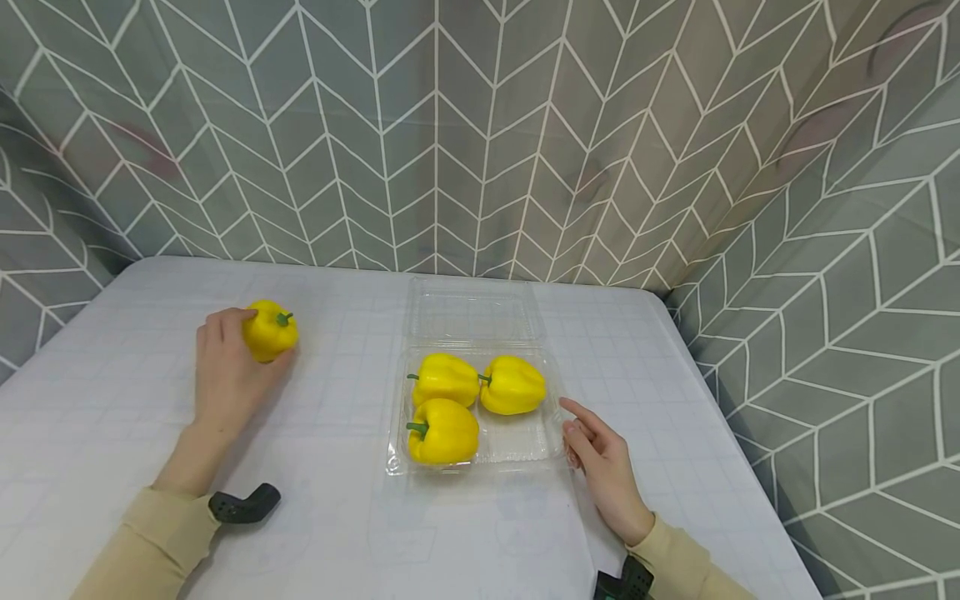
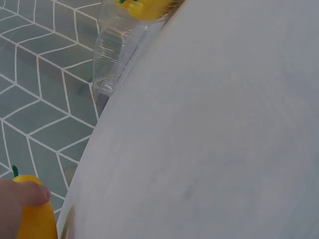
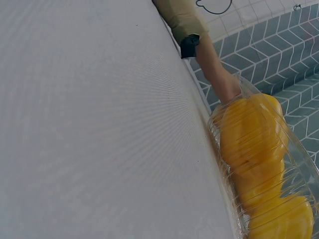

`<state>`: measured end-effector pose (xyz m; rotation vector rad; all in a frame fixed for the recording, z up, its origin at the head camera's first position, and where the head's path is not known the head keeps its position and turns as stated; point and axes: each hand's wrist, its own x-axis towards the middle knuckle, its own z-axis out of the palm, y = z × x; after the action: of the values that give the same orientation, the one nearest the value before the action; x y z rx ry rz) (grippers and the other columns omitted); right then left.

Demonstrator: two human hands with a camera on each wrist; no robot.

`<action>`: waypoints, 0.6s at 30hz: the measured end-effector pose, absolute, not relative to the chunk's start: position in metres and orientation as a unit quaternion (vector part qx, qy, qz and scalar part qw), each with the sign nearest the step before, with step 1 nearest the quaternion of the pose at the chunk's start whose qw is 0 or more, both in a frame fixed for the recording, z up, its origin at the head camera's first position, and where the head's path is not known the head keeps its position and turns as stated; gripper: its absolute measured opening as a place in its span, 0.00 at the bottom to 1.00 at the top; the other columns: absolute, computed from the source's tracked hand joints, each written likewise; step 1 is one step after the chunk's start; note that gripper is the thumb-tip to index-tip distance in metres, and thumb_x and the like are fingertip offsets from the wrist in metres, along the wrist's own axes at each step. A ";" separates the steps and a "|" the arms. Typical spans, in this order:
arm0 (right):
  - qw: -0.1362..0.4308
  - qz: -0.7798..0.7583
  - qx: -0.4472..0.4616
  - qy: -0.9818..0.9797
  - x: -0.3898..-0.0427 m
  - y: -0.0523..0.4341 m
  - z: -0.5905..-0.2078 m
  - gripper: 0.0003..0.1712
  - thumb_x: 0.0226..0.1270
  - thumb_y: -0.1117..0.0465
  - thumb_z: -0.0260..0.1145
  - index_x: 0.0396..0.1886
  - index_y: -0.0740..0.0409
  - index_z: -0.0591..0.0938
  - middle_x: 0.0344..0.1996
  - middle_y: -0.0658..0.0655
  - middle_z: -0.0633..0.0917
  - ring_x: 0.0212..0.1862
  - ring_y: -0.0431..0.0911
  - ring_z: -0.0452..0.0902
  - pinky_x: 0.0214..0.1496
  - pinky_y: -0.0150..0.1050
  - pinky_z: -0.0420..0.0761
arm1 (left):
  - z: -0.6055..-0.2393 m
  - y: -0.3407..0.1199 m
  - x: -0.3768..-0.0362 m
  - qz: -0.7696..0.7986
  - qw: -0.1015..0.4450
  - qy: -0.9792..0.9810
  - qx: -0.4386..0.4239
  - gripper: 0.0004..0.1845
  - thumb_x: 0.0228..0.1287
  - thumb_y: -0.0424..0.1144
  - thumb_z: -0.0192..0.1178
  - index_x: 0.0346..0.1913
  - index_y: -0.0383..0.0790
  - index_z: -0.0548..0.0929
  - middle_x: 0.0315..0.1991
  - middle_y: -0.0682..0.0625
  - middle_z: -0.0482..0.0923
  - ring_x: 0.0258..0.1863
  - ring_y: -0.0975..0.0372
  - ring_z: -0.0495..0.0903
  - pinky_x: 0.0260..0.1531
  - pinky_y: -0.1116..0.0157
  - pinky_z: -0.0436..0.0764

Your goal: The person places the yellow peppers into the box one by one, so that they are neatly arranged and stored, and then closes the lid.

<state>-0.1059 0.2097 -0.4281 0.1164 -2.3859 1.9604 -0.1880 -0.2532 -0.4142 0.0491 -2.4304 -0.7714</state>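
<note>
My left hand [image 1: 228, 362] grips a yellow bell pepper [image 1: 272, 333] with a green stem at the left of the table, fingers on its far side and thumb on its near side. In the left wrist view that bell pepper [image 2: 37, 221] shows at the lower left corner. A clear plastic clamshell box [image 1: 521, 437] lies open in the middle, with three yellow bell peppers [image 1: 442, 433] in its base. Its front right part holds no pepper. My right hand [image 1: 607, 467] is at the box's right edge, fingers loosely bent; whether they touch the rim is hard to tell.
The box's clear lid [image 1: 476, 308] is folded back toward the far table edge. A white cloth [image 1: 322, 533] covers the table. Grey patterned curtains [image 1: 450, 125] hang behind and at the sides. Black wrist cameras [image 1: 246, 505] sit on both wrists.
</note>
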 end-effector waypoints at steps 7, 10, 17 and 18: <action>0.026 0.636 0.041 -0.770 -0.106 0.210 -0.427 0.22 0.70 0.56 0.56 0.63 0.53 0.72 0.21 0.54 0.70 0.23 0.42 0.65 0.24 0.36 0.70 | -0.412 -0.255 -0.186 -0.304 0.289 -0.907 0.045 0.39 0.49 0.38 0.70 0.63 0.31 0.62 0.57 0.34 0.62 0.57 0.43 0.59 0.61 0.46 0.62; 0.027 0.636 0.042 -0.770 -0.106 0.210 -0.427 0.22 0.70 0.56 0.56 0.63 0.53 0.72 0.21 0.54 0.70 0.23 0.42 0.65 0.24 0.36 0.70 | -0.409 -0.254 -0.185 -0.311 0.293 -0.903 0.049 0.40 0.49 0.40 0.70 0.64 0.31 0.62 0.57 0.34 0.62 0.56 0.43 0.62 0.60 0.46 0.64; 0.030 0.635 0.048 -0.770 -0.106 0.210 -0.428 0.22 0.70 0.56 0.56 0.62 0.53 0.72 0.21 0.55 0.70 0.23 0.43 0.65 0.24 0.37 0.70 | -0.406 -0.249 -0.184 -0.339 0.279 -0.897 0.057 0.41 0.50 0.46 0.70 0.64 0.34 0.63 0.56 0.36 0.65 0.54 0.42 0.68 0.54 0.44 0.67; 0.030 0.635 0.049 -0.770 -0.106 0.210 -0.428 0.22 0.70 0.56 0.56 0.62 0.53 0.72 0.21 0.55 0.70 0.23 0.43 0.65 0.24 0.37 0.70 | -0.406 -0.248 -0.184 -0.342 0.277 -0.896 0.057 0.41 0.50 0.46 0.70 0.64 0.34 0.63 0.56 0.36 0.66 0.54 0.42 0.68 0.54 0.44 0.68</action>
<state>-0.1065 0.2099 -0.4283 0.1512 -2.3749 1.9585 -0.1842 -0.2482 -0.4060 0.1527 -2.4053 -0.9193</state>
